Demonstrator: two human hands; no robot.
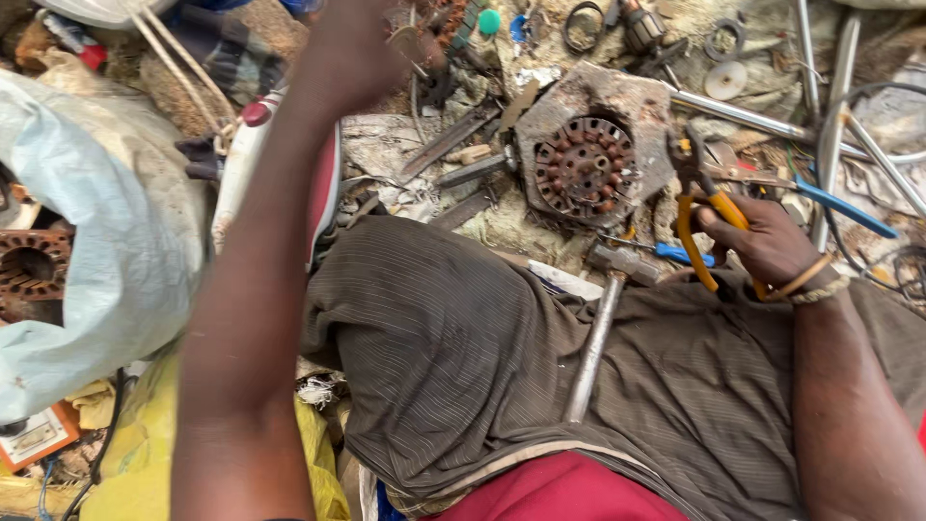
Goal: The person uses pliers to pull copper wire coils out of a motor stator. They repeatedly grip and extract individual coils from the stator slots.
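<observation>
My right hand [767, 241] grips yellow-handled pliers [702, 207] near my knee, jaws pointing up toward a rusty motor stator [586, 169] on the ground. My left hand [357, 48] reaches far forward into a pile of small metal parts at the top; it is blurred and seems to pinch a small round metal piece [403, 41]. A hammer [603, 318] with a metal handle lies across my striped trouser leg [463, 357].
A pale sack [96, 241] lies at the left beside another rusty stator [29, 275]. Metal rods [743, 114], blue-handled pliers [830, 203], a blue screwdriver [675, 253], flat blades [453, 140] and rings litter the ground. Yellow cloth [145, 453] is at lower left.
</observation>
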